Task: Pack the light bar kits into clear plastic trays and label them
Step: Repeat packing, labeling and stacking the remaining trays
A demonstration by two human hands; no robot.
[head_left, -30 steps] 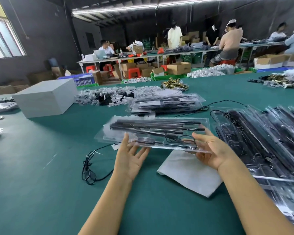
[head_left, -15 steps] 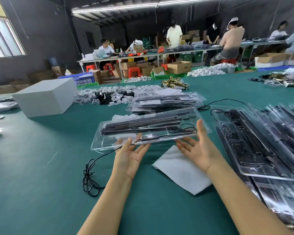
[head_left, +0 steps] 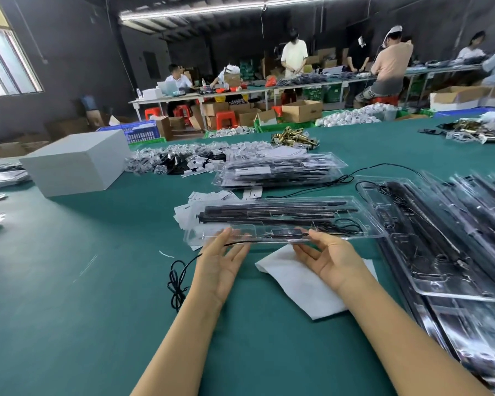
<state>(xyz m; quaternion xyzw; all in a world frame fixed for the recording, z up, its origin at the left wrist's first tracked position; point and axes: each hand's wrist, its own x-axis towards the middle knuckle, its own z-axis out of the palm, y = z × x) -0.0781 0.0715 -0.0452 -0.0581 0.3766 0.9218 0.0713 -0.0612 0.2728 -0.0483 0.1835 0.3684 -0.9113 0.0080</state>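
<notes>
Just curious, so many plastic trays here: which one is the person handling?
The single tray straight ahead, touched by both hands' fingertips; the stacks behind and at right lie untouched.

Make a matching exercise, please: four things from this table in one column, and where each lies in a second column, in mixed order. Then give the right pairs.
Things
1. white box
2. white foam sheet
3. coiled black cable
4. brass parts

Places
A. on the green table, just left of the left hand
B. far side of the table, behind the stack of packed trays
C. left part of the table, standing alone
D. under the right hand, near the clear tray

Pairs: 1-C, 2-D, 3-A, 4-B
</notes>
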